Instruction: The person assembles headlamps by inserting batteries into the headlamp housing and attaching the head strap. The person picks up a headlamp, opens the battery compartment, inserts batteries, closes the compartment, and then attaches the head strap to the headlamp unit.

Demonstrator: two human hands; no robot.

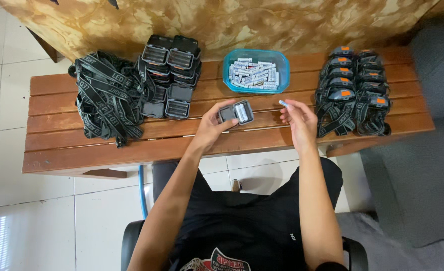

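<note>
My left hand holds an open dark battery case above the wooden bench; white batteries sit inside it. My right hand pinches one small white battery by its fingertips, a short way right of the case. Just behind both hands stands a blue plastic tub filled with several loose white batteries.
A pile of open battery cases with tangled black straps lies at the bench's left. Several assembled headlamps with orange buttons are stacked at the right. A grey sofa stands to the right, tiled floor to the left.
</note>
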